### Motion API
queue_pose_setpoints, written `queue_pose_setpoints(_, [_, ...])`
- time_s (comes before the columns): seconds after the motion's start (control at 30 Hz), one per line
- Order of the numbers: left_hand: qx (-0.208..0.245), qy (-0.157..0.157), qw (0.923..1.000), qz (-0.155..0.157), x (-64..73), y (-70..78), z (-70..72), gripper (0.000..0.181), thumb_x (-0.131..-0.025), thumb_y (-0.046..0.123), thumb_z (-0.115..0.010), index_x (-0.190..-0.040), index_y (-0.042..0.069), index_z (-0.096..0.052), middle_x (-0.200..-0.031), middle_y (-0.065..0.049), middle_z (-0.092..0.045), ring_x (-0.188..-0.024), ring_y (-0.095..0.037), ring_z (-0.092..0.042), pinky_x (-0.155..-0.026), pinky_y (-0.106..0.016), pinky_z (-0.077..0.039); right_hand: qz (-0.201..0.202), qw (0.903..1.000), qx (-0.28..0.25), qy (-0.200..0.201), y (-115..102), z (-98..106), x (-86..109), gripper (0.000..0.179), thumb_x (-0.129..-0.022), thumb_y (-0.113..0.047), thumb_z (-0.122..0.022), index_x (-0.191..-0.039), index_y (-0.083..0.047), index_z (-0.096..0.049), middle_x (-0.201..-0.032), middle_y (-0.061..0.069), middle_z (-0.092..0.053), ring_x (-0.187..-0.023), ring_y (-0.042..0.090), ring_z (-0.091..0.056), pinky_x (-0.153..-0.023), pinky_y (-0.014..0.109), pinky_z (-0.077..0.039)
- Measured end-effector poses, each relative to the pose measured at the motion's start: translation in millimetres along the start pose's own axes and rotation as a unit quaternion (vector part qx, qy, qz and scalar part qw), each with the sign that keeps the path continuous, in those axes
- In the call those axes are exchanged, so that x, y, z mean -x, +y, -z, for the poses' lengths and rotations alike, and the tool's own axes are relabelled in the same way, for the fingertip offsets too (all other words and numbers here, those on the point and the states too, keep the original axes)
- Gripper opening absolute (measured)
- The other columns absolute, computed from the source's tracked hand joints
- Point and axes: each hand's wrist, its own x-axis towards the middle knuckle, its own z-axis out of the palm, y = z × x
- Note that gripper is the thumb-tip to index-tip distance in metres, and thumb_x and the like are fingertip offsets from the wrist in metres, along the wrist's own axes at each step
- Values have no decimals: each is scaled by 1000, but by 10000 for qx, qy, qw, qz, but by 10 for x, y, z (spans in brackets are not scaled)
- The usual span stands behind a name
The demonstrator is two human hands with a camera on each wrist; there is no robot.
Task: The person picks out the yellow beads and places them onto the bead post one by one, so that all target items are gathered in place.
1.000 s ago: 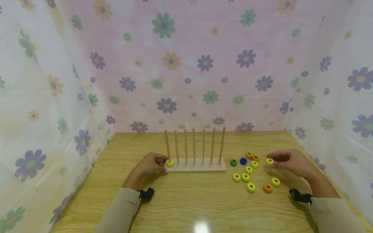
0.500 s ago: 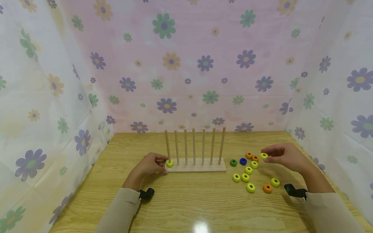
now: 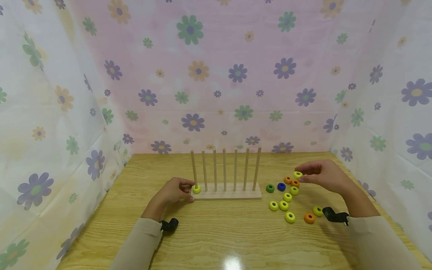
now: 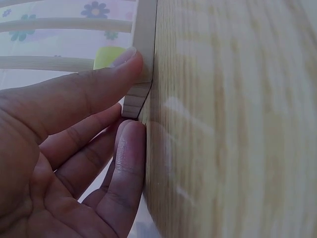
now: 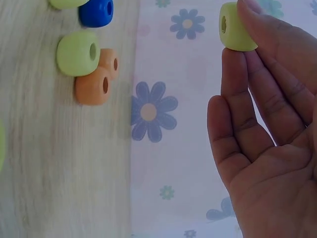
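My left hand [image 3: 173, 192] holds the left end of a wooden peg stand [image 3: 227, 193] with several upright pegs. In the left wrist view, its thumb [image 4: 99, 84] presses the base while other fingers lie at the end. One yellow bead [image 3: 197, 189] sits at the foot of the leftmost peg. My right hand [image 3: 325, 179] pinches another yellow bead [image 5: 237, 29] between thumb and fingertips, raised above the table. Below it lie orange beads [image 3: 295, 184], a blue bead [image 3: 281, 186] and a green bead [image 3: 270, 188].
Several more yellow beads [image 3: 284, 205] and an orange bead [image 3: 309, 218] are scattered on the wooden table [image 3: 209, 236], right of the stand. Flowered cloth [image 3: 216, 82] encloses the table at the back and both sides.
My right hand has risen and moved left with the yellow bead, from the right of the loose beads to above the orange ones. My left hand stays on the stand.
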Motion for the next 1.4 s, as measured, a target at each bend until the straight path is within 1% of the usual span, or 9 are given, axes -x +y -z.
queue_pose_setpoints(0.13, [-36,-21,10000,-28,-5,-3,4,60,-79,12,-91,-135,20,-71,-124,-1,-71,-104,-17,-64,-89,-38,-57,59,10000,56,55,-67,-2,-36,38,-94,-27,-78,-128,-11,-73,-117,9,-75,-94,9,-74,-79,27,-60])
queue_pose_setpoints(0.33, [-9,-50,10000,-51,-6,3,14,60,-79,11,-91,-135,19,-71,-125,-3,-71,-104,-19,-64,-90,-38,-57,110,9997,-25,218,-184,25,-89,41,-92,-33,-80,-128,-12,-74,-117,9,-76,-96,7,-74,-80,26,-59])
queue_pose_setpoints(0.5, [38,-40,10000,-60,-8,-3,10,60,-78,8,-91,-134,16,-72,-126,-4,-71,-103,-18,-65,-89,-37,-57,152,9990,271,335,-303,45,-142,44,-91,-40,-80,-128,-17,-74,-116,4,-77,-97,7,-73,-81,25,-58])
queue_pose_setpoints(0.6, [48,-22,10000,-48,-12,-8,3,60,-78,8,-91,-134,17,-72,-128,-3,-71,-104,-17,-65,-90,-37,-57,272,9985,331,341,-373,59,-172,42,-92,-39,-80,-128,-16,-74,-115,4,-77,-97,9,-73,-80,26,-58])
queue_pose_setpoints(0.83, [-49,27,10000,-82,-8,-9,3,61,-77,10,-92,-134,17,-72,-131,-3,-70,-107,-18,-66,-93,-40,-57,576,9975,170,370,-510,65,-222,35,-92,-29,-81,-125,-17,-75,-118,7,-75,-97,8,-72,-79,25,-59])
queue_pose_setpoints(1.03, [-36,58,10000,-51,8,5,3,60,-77,10,-92,-133,17,-72,-130,-3,-71,-105,-17,-66,-91,-39,-57,620,9971,189,410,-651,70,-252,32,-92,-31,-81,-123,-22,-77,-119,3,-75,-99,9,-72,-80,25,-58])
queue_pose_setpoints(1.23, [-89,4,9999,-53,11,23,-4,59,-78,10,-92,-133,19,-73,-121,-2,-71,-99,-18,-62,-84,-35,-55,735,9962,150,447,-793,75,-284,31,-92,-31,-81,-121,-21,-77,-117,2,-76,-100,11,-72,-81,25,-58])
queue_pose_setpoints(1.3, [-105,-12,9999,-74,7,22,-6,58,-78,11,-92,-132,19,-73,-120,-2,-71,-99,-18,-62,-84,-35,-55,749,9960,160,457,-845,82,-292,30,-92,-31,-81,-121,-21,-78,-116,2,-76,-101,11,-72,-82,24,-58])
queue_pose_setpoints(1.4, [-100,-28,9999,-110,-1,17,-8,58,-78,12,-92,-132,20,-73,-123,-2,-71,-101,-18,-63,-86,-36,-56,803,9953,136,521,-920,89,-314,29,-92,-28,-81,-120,-22,-78,-117,2,-76,-101,9,-71,-81,24,-58])
